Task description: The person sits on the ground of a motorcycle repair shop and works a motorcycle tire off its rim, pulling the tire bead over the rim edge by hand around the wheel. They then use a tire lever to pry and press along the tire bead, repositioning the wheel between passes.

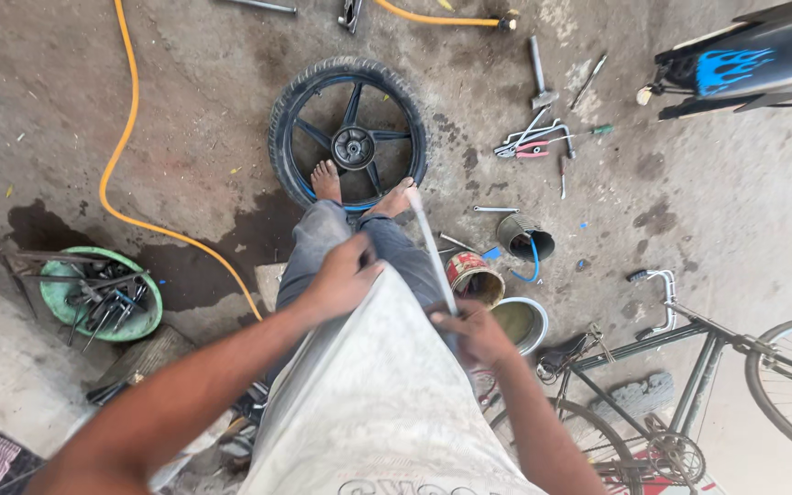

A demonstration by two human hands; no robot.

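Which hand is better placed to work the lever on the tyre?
Right, probably. The right hand already grips the long metal lever, whose far end reaches the tyre by the feet. The left hand rests on the knee, holding nothing.

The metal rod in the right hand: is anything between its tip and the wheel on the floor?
Nothing visible blocks it. The rod rises from the right hand, and its tip ends beside the right foot resting on the wheel.
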